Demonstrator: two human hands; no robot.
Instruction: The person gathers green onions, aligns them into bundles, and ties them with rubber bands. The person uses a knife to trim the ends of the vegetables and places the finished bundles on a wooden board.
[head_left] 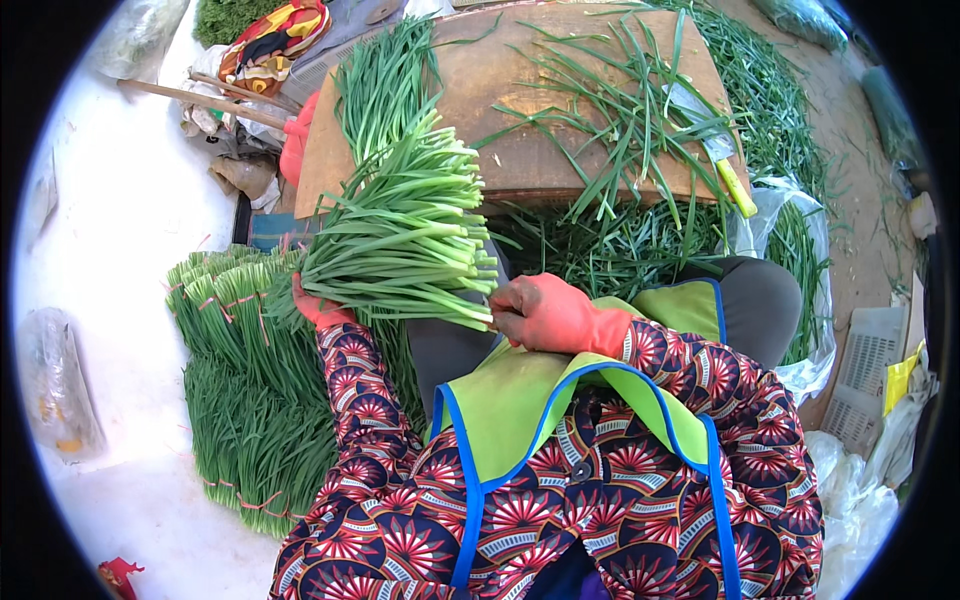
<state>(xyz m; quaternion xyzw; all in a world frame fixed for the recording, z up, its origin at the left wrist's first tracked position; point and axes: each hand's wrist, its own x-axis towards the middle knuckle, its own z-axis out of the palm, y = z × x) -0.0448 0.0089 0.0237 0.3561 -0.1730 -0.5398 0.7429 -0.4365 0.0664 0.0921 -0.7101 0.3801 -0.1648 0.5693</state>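
My left hand (320,304), in a red glove, is wrapped round the leafy side of a thick bunch of garlic chives (400,240). The bunch lies across my lap by the board's near left edge, pale cut ends facing right. My right hand (548,312), gloved likewise, is closed beside the lowest stem ends; whatever its fingers pinch is too small to make out. Behind the bunch, more chives (385,85) lie on the wooden board (470,90). A knife (738,188) with a yellow handle rests at the board's right edge among loose leaves (640,110).
Tied bundles of chives (255,400) are stacked to my left on a white sheet (120,240). Leaf scraps (600,250) heap under the board's near edge and along its right. A clear plastic bag (815,300) and a white crate (862,355) stand at my right.
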